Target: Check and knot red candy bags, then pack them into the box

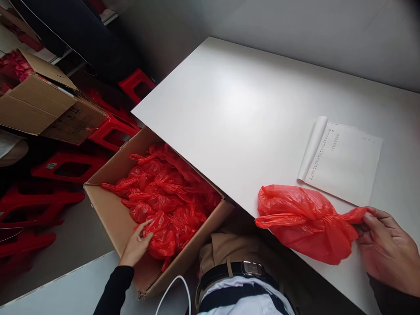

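My right hand [389, 249] is closed on the twisted end of a red plastic bag [295, 223] at the table's near edge. The bag is knotted and puffed out; its contents do not show. To the left, my left hand [136, 245] reaches over the side of a cardboard box [111, 218], thumb and fingers apart, at the nearest of the knotted red plastic bags [164, 234] piled inside. Its fingertips are at that bag's surface. Just beyond the bag in my right hand lies an open paper pad [348, 159] with handwritten marks and its cover folded back.
The white table [229, 105] stands against a grey wall. Another cardboard box [36, 105] with red items is at the far left, among several red plastic stools [68, 166]. A white cable [175, 280] loops beside my belt.
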### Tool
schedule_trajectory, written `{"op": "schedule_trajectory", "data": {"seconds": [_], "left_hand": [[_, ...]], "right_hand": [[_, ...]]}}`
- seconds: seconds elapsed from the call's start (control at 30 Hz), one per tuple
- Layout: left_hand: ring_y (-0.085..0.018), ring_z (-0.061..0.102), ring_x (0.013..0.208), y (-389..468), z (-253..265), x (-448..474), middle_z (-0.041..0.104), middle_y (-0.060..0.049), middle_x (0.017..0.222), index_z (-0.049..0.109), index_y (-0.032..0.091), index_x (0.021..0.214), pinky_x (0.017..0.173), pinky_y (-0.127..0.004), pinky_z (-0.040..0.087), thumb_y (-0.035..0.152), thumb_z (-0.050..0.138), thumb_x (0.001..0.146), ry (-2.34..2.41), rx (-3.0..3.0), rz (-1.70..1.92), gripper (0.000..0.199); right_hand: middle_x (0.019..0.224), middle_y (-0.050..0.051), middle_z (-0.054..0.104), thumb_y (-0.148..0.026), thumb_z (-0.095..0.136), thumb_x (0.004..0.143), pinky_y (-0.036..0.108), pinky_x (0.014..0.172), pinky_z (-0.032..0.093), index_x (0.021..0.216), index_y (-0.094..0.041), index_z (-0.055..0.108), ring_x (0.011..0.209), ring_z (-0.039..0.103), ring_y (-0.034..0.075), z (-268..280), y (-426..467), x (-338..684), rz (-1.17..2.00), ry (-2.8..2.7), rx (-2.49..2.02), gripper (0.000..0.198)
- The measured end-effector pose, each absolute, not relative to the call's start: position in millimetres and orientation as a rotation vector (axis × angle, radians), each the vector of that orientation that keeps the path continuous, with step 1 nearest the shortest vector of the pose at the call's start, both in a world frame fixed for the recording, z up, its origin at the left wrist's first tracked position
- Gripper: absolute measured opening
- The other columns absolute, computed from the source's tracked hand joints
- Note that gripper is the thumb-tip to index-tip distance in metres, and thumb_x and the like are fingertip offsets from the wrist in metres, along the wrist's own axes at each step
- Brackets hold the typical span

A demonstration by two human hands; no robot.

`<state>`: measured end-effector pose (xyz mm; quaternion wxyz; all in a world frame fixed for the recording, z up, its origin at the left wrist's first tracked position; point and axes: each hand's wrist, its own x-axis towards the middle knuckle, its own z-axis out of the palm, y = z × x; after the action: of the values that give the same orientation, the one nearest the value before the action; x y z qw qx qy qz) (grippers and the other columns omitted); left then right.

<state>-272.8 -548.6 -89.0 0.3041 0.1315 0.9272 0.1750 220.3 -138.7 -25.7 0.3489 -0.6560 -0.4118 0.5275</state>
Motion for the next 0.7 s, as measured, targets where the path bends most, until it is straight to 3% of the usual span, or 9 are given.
{"op": "schedule_trajectory", "data": {"seconds": [0.2,0.33,0.53,0.7], "left_hand": [[-0.022,0.069,0.105,-554,-71,-272,0.067,-0.01,0.122,0.055,0.016,0.136,0.092,-0.044,0.059,0.034,0.058,0.101,2.457,0.302,0.536,0.04],[-0.021,0.07,0.095,-528,-90,-251,0.07,-0.008,0.112,0.061,0.015,0.127,0.086,-0.042,0.06,0.037,0.062,0.098,2.493,0.34,0.342,0.036],[-0.028,0.061,0.119,-448,-126,-222,0.059,-0.013,0.137,0.054,0.019,0.138,0.101,-0.052,0.053,0.04,0.061,0.098,2.503,0.633,0.13,0.047],[-0.027,0.063,0.117,-399,-163,-212,0.062,-0.012,0.132,0.059,0.018,0.132,0.099,-0.051,0.054,0.039,0.064,0.096,2.36,0.799,-0.058,0.042]], "right_hand": [[0.093,0.007,0.063,-0.043,0.087,0.072,0.045,0.06,0.056,0.094,-0.024,0.065,0.069,0.065,0.022,-25,-138,218,1.342,-0.967,-1.738,0.036],[0.092,0.007,0.063,-0.044,0.084,0.075,0.045,0.062,0.056,0.096,-0.024,0.063,0.069,0.065,0.022,-25,-139,218,1.351,-0.999,-1.734,0.035],[0.091,0.007,0.063,-0.042,0.084,0.077,0.04,0.061,0.055,0.093,-0.024,0.065,0.072,0.066,0.022,-26,-137,220,1.422,-0.938,-1.694,0.031],[0.091,0.007,0.063,-0.044,0.081,0.08,0.036,0.058,0.054,0.095,-0.024,0.062,0.072,0.066,0.021,-25,-138,220,1.461,-0.958,-1.686,0.032]]}}
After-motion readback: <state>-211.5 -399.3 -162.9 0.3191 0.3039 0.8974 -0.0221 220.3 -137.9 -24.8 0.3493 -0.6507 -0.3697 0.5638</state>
